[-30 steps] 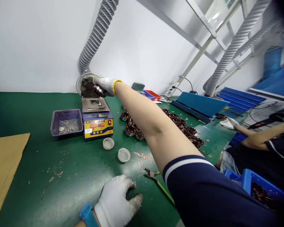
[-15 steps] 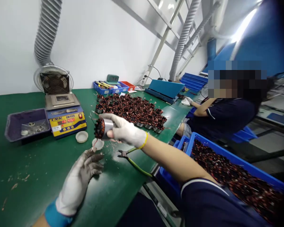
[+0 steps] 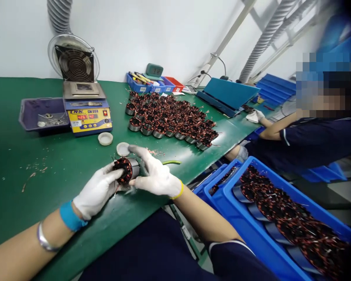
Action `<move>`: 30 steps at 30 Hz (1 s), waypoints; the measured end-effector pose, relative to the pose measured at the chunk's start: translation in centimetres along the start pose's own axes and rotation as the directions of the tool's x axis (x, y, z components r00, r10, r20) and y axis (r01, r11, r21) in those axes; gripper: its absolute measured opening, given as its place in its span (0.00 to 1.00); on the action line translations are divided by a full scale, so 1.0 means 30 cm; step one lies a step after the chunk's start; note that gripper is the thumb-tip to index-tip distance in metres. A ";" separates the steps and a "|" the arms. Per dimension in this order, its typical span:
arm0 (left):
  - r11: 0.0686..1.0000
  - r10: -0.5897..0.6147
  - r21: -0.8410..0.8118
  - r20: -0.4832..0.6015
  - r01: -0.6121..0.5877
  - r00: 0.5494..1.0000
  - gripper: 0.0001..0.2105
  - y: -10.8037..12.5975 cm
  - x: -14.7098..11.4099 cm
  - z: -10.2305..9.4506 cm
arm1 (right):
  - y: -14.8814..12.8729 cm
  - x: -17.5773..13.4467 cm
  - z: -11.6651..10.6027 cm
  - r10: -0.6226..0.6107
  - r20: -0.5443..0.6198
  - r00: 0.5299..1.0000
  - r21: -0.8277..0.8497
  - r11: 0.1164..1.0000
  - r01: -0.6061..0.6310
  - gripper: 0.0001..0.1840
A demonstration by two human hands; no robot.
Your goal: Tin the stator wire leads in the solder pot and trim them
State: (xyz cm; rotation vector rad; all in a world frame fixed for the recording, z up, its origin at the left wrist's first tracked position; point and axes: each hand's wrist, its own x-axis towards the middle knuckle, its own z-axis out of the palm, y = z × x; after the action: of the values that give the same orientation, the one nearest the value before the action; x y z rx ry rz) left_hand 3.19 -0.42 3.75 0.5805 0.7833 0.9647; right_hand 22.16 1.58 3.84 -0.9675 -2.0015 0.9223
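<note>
A copper-wound motor stator (image 3: 134, 167) with a steel outer ring lies sideways between my gloved hands, just above the green table. My left hand (image 3: 98, 191) is closed on its wound end, the fingers at the opening. My right hand (image 3: 158, 175) is around the steel side with fingers apart; its thumb tip meets the lower edge and the index finger stands off above. A loose wire hangs below the stator. A white round cap (image 3: 123, 149) lies just behind it. Behind my right hand shows a green plier handle (image 3: 171, 162); the jaws are hidden.
Several more stators (image 3: 169, 117) stand grouped at the back. Left of them are a digital meter (image 3: 89, 121), a purple tray (image 3: 43, 113) and another cap (image 3: 105, 138). A blue crate (image 3: 231, 195) of stators stands at right. A co-worker (image 3: 310, 136) sits beyond it.
My left hand has risen from the table to take hold of the stator's wound end. The stator and my right hand are lower in view, and the right fingers have loosened. The view has turned left and down.
</note>
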 end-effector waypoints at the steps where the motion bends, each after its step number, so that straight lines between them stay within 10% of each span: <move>1: 0.999 0.031 0.017 -0.018 -0.031 0.999 0.18 -0.003 -0.001 0.001 | -0.023 -0.014 -0.008 -0.083 -0.067 0.994 -0.188 0.980 0.070 0.44; 4: 0.988 0.129 0.099 -0.073 -0.122 0.989 0.22 -0.010 -0.003 0.002 | -0.093 -0.060 -0.024 -0.202 0.041 0.979 -0.589 0.786 0.187 0.36; 7: 0.961 0.201 0.221 -0.161 -0.163 0.966 0.27 -0.019 0.001 0.000 | -0.139 -0.080 -0.013 -0.063 0.272 0.960 -0.763 0.594 0.255 0.27; 11: 0.934 0.254 0.315 -0.251 -0.169 0.934 0.31 -0.032 0.011 -0.003 | -0.153 -0.068 0.024 0.138 0.277 0.951 -0.857 0.484 0.179 0.26; 16: 0.900 0.338 0.373 -0.274 -0.225 0.900 0.32 -0.031 0.016 -0.004 | -0.128 -0.071 0.032 0.087 0.211 0.974 -0.731 0.676 0.098 0.25; 20: 0.879 0.375 0.405 -0.256 -0.253 0.891 0.31 -0.031 0.017 -0.001 | -0.099 -0.047 -0.001 0.203 -0.084 0.976 -0.245 0.945 -0.218 0.34; 26: 0.862 0.395 0.426 -0.226 -0.274 0.891 0.30 -0.024 -0.002 0.012 | -0.060 0.051 -0.028 0.361 0.250 0.898 0.198 0.889 -0.412 0.38; 30: 0.897 0.375 0.305 -0.138 -0.320 0.917 0.35 -0.028 -0.028 0.013 | -0.051 0.137 -0.067 0.328 0.183 0.927 0.309 0.875 -0.372 0.32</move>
State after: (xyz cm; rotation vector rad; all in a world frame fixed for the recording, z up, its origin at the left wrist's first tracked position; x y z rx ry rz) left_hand 3.61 -1.59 3.64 0.9028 1.0202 1.2672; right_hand 21.43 4.89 7.28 -1.1132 -1.7090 1.5076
